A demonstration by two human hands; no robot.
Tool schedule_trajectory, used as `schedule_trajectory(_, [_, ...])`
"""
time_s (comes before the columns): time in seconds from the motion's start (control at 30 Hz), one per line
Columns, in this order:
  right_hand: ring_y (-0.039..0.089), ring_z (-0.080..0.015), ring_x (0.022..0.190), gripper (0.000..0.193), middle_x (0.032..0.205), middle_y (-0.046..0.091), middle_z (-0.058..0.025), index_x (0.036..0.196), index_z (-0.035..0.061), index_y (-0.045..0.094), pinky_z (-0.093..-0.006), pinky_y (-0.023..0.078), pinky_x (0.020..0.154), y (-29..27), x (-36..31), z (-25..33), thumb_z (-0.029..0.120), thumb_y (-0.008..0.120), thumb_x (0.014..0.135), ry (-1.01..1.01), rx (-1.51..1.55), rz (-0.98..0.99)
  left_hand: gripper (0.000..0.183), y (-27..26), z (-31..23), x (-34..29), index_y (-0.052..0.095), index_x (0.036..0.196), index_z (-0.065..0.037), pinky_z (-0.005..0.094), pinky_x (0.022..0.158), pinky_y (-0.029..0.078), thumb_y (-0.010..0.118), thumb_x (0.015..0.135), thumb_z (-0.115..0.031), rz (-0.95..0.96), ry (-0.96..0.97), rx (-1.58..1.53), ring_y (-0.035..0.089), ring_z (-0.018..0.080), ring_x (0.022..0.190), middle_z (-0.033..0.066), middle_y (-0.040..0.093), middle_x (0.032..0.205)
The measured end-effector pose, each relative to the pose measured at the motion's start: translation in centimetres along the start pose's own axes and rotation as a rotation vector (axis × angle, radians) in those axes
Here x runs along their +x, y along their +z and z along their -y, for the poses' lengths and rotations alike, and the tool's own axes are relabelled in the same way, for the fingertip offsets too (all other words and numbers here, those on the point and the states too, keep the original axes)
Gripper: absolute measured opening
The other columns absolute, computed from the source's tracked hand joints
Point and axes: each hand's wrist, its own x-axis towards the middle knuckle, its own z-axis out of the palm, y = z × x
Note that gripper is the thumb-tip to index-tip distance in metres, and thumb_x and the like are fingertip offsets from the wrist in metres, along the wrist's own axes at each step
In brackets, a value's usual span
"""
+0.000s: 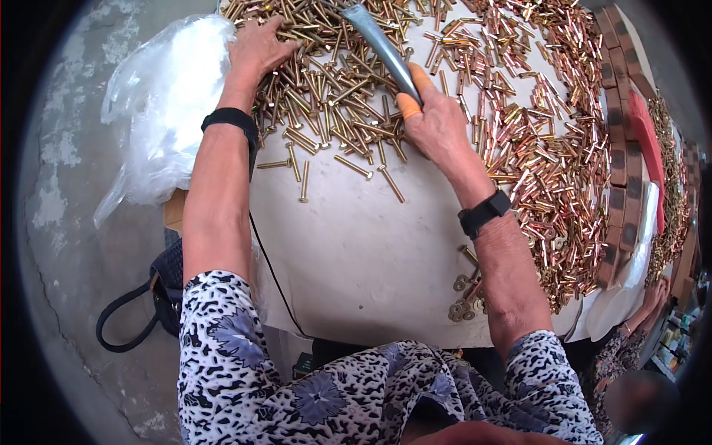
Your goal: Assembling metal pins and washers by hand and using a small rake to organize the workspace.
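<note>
Grey tool [384,50], far end unclear, is clamped in right fingers [420,77], left fingers [274,23] apart on bolts [348,93]

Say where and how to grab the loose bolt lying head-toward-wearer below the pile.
I'd pinch the bolt's shank just short of its head, from above and the wearer's side, one fingertip left, one right. It lies flat, pointing away from the wearer, so the slim shank suits a sideways pinch. The pile and a second bolt crowd its far end.
</note>
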Motion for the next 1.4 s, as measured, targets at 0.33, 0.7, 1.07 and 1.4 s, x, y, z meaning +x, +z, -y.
schedule_trajectory(0.33, [0.061, -0.0434, 0.062, 0.054, 0.065, 0.061, -0.0247, 0.136, 0.0084, 0.037, -0.0504, 0.049, 0.061, -4.5, -10.8, -1.3, 0.022, 0.054, 0.086, 0.155, -0.079, 0.152, 0.052, -3.5, -6.0, -5.7, 0.055, 0.126, -0.022, 0.0467, 0.092, 0.044, 0.059, 0.081, -0.047, 0.211, 0.199, 0.061, 0.052, 0.0380, 0.108, 0.0211, 0.056, 0.113])
schedule_trajectory(0.7, [0.062, -0.0386, 0.061, 0.054, 0.069, 0.062, -0.0213, 0.135, 0.0078, 0.041, -0.0448, 0.049, 0.055, -11.8, -24.4, -2.6, 0.017, 0.058, 0.084, 0.234, -0.078, 0.173, 0.048, -4.9, -12.9, -21.2, 0.049, 0.125, -0.008, 0.0459, 0.093, 0.044, 0.057, 0.084, -0.033, 0.206, 0.263, -0.404, 0.045, 0.0380, 0.112, 0.0195, 0.046, 0.122])
schedule_trajectory(1.07, [0.062, -0.0217, 0.058, 0.051, 0.071, 0.061, -0.0172, 0.132, -0.0003, 0.045, -0.0313, 0.048, 0.055, -13.8, -22.0, 0.9, 0.012, 0.059, 0.084, 0.153, 0.216, 0.098, 0.047, -4.5, -1.1, -17.2, 0.057, 0.112, 0.004, 0.0422, 0.090, 0.045, 0.055, 0.085, -0.036, 0.067, -0.492, -0.227, 0.060, 0.0409, 0.096, 0.0310, 0.061, 0.101])
schedule_trajectory(1.4, [0.062, -0.0370, 0.066, 0.050, 0.077, 0.061, -0.0234, 0.131, 0.0028, 0.045, -0.0453, 0.049, 0.059, 1.1, -7.3, 3.5, 0.014, 0.060, 0.084, -0.148, 0.274, -0.013, 0.091, -0.2, -1.0, -13.7, 0.028, 0.144, -0.015, 0.0496, 0.099, 0.032, 0.056, 0.074, -0.066, 0.082, -0.621, -0.548, 0.037, 0.0446, 0.119, 0.0279, 0.035, 0.128])
